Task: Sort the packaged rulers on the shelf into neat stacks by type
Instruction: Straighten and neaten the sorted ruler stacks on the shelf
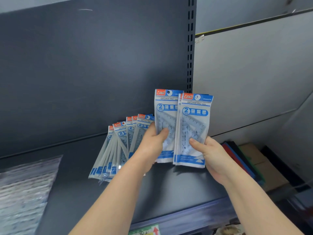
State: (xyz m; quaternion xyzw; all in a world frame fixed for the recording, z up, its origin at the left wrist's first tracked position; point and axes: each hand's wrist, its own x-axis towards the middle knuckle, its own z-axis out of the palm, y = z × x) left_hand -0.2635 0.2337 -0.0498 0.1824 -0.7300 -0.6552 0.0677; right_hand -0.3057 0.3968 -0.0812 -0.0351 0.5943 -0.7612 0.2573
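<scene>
Packaged rulers (pixel 116 150) fanned on dark shelf (pixel 177 182), glossy flat sleeves | left hand (pixel 152 143) thumb-pinching one pack (pixel 165 116) | right hand (pixel 210 153) gripping overlapped packs (pixel 194 122), count unclear | print blurred

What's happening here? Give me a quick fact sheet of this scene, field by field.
place: dark shelf with dark back panel
left hand: holds a blue-and-white "GEOMETRIC" packet upright
right hand: holds a small bunch of matching packets beside it
on shelf: fanned pile of the same packets, left of the hands, tops toward the back panel
far left: blurred clear packets, contents unreadable
</scene>
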